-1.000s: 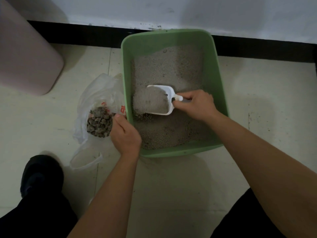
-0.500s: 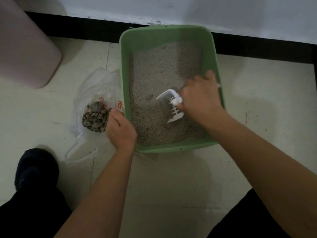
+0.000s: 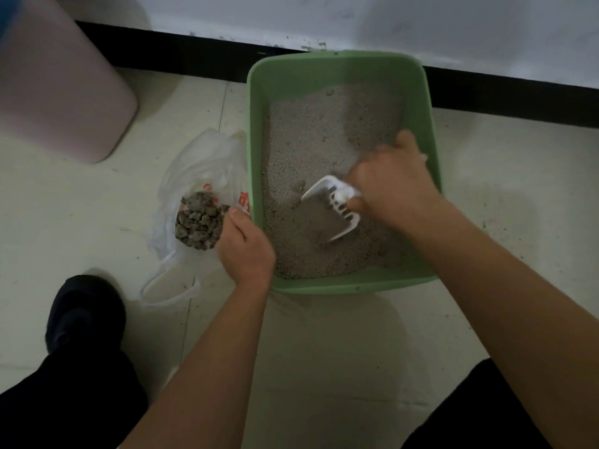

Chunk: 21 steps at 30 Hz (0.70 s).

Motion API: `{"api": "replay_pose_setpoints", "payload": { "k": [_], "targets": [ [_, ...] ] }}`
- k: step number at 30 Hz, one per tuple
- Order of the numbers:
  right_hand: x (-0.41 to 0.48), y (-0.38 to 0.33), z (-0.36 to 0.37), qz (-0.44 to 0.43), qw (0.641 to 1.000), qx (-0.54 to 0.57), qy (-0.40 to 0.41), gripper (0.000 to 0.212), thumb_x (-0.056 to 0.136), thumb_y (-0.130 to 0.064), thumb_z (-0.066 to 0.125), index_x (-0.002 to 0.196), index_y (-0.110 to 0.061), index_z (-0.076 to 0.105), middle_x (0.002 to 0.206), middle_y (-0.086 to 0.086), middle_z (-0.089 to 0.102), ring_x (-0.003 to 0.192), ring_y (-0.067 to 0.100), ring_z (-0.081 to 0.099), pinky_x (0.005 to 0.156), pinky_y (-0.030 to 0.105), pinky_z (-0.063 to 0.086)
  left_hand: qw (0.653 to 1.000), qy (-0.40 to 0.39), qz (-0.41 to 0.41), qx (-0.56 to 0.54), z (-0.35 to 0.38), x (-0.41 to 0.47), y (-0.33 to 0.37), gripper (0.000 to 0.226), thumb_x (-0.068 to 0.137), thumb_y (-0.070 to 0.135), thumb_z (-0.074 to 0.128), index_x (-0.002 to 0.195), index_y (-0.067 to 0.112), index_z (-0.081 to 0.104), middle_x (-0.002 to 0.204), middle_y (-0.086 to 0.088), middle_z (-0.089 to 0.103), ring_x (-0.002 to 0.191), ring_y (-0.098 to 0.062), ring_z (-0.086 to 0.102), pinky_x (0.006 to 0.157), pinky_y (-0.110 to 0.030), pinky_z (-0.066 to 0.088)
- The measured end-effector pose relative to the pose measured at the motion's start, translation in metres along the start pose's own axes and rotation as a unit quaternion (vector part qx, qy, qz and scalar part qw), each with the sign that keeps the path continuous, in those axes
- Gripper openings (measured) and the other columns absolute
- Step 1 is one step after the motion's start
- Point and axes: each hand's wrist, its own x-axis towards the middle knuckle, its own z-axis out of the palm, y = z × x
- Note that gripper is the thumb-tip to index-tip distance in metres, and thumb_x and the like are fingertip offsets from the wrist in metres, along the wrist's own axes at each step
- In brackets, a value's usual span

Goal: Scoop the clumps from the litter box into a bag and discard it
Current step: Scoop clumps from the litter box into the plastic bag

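Right hand (image 3: 392, 186): fingers curled round white scoop (image 3: 330, 212), blade tilted in litter, near-right part of green litter box (image 3: 350, 285). Left hand (image 3: 246, 247): pinches bag (image 3: 201, 163) rim just beside box's left wall; clumps (image 3: 199, 220) inside. Box's far edge near baseboard (image 3: 181, 56); open floor (image 3: 502, 189) rightward.

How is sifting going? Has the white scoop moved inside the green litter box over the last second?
Yes. The white scoop has shifted rightward, away from the left wall of the green litter box, toward its near rim.

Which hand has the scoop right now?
The right hand, gripping the white scoop inside the green litter box; the left hand holds the plastic bag instead.
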Motion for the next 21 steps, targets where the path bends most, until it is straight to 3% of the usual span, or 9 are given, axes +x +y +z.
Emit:
{"api": "replay_pose_setpoints", "payload": {
  "k": [3, 6, 9, 13, 17, 21],
  "targets": [
    [0.007, 0.018, -0.013, 0.087, 0.994, -0.032, 0.051, 0.037, 0.084, -0.045, 0.068, 0.064, -0.022, 0.049, 0.063, -0.002, 0.048, 0.073, 0.018, 0.046, 0.099, 0.041, 0.031, 1.000, -0.003, -0.004, 0.002, 0.001, 0.000, -0.001, 0.044, 0.100, 0.029, 0.027, 0.079, 0.001, 0.054, 0.072, -0.007, 0.049, 0.065, -0.023, 0.041, 0.058, -0.033, 0.013],
    [0.024, 0.017, -0.011, 0.121, 0.990, -0.015, 0.072, 0.031, 0.085, -0.042, 0.068, 0.069, -0.020, 0.054, 0.069, 0.000, 0.051, 0.078, 0.020, 0.048, 0.097, 0.041, 0.031, 1.000, -0.006, -0.003, 0.004, 0.000, 0.000, 0.001, 0.041, 0.099, 0.031, 0.026, 0.075, 0.007, 0.048, 0.067, -0.004, 0.046, 0.063, -0.023, 0.039, 0.058, -0.034, 0.014],
    [0.035, 0.000, 0.004, 0.080, 0.994, 0.002, 0.071, 0.028, 0.085, -0.050, 0.062, 0.088, -0.022, 0.067, 0.086, 0.001, 0.059, 0.092, 0.022, 0.055, 0.097, 0.042, 0.032, 1.000, -0.011, -0.009, 0.000, 0.000, -0.001, 0.001, 0.039, 0.098, 0.033, 0.026, 0.073, 0.009, 0.043, 0.060, 0.003, 0.040, 0.056, -0.017, 0.035, 0.057, -0.033, 0.012],
    [0.041, -0.013, 0.014, -0.002, 0.994, -0.001, 0.113, 0.036, 0.087, -0.054, 0.054, 0.110, -0.031, 0.069, 0.098, -0.003, 0.064, 0.095, 0.023, 0.054, 0.092, 0.042, 0.031, 1.000, -0.016, -0.009, -0.006, 0.000, 0.000, 0.002, 0.037, 0.096, 0.034, 0.025, 0.071, 0.011, 0.040, 0.058, 0.008, 0.035, 0.052, -0.006, 0.031, 0.056, -0.036, 0.012],
    [0.037, -0.020, 0.024, -0.061, 0.987, 0.107, 0.104, 0.041, 0.086, -0.060, 0.051, 0.113, -0.036, 0.069, 0.102, -0.005, 0.064, 0.100, 0.021, 0.053, 0.093, 0.043, 0.026, 1.000, -0.022, -0.012, -0.013, 0.000, -0.002, 0.002, 0.034, 0.097, 0.030, 0.026, 0.071, 0.012, 0.038, 0.059, 0.008, 0.035, 0.053, -0.003, 0.031, 0.055, -0.037, 0.013],
    [0.030, -0.015, 0.037, -0.080, 0.977, 0.178, 0.080, 0.040, 0.084, -0.055, 0.060, 0.118, -0.037, 0.068, 0.101, -0.003, 0.064, 0.100, 0.023, 0.054, 0.090, 0.042, 0.024, 1.000, -0.018, -0.016, -0.011, 0.000, -0.001, 0.003, 0.033, 0.096, 0.030, 0.026, 0.072, 0.011, 0.039, 0.060, 0.007, 0.036, 0.054, -0.005, 0.033, 0.057, -0.034, 0.011]
  ]
}}
